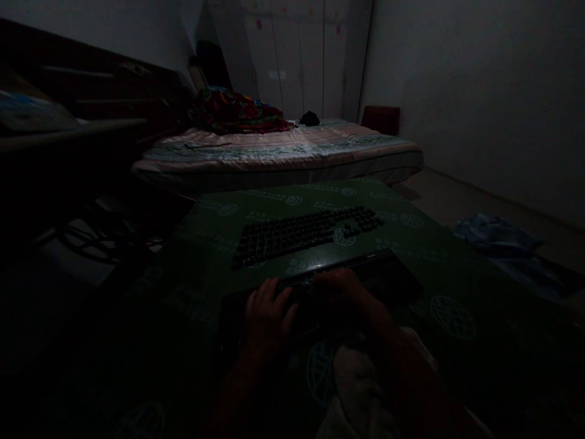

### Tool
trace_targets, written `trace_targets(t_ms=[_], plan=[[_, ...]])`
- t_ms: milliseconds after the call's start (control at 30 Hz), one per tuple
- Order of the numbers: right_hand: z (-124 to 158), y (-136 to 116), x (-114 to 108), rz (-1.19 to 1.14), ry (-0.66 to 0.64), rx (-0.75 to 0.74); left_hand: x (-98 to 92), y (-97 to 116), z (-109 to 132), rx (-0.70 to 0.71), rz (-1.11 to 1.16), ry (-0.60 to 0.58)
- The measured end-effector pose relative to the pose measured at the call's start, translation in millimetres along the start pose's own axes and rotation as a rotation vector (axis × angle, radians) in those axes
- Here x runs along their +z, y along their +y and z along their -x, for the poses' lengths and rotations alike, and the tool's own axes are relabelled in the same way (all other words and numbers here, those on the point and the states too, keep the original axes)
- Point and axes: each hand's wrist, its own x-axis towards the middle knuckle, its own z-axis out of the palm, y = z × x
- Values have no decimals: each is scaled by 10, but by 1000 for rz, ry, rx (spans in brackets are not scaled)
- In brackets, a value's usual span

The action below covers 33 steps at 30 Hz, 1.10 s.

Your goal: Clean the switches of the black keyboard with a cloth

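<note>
A dark keyboard base (388, 277) lies at a slant on the green table, close in front of me. My left hand (267, 311) rests on its left part, fingers stretched out and slightly apart. Over its middle, my right hand (340, 286) has its fingers curled together. Whatever those fingers hold, if anything, is hidden in the dark. Beyond the base, many loose black keycaps (283, 235) are laid out in the rows of a keyboard, with a gap near their right end. A pale cloth (359, 384) lies below my right wrist.
The green table (219, 225) has white printed logos. Past its far edge stands a bed (292, 155) with a red patterned blanket (237, 113). Bluish plastic bags (498, 235) lie on the floor at right. Dark furniture (91, 79) stands at left. The room is very dim.
</note>
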Motion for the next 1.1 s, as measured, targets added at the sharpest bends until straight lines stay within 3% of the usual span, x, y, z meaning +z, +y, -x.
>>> trace_targets(t_ms=[400,567,767,933,1100], plan=[[134,140,-14,-176,106,32,-28,52,21,-34,25,-41],[106,85,74,-198,122,-60,-30,84,31,-64,66,-29],[12,-72,192,-27,39,-119,-59,126,36,-95,109,-47],[-25,-132,116,72,-72,-113,-95,155,26,-125,117,-82],[-1,-108,76,111,-77,-55,-99,160,37,-125,138,-70]])
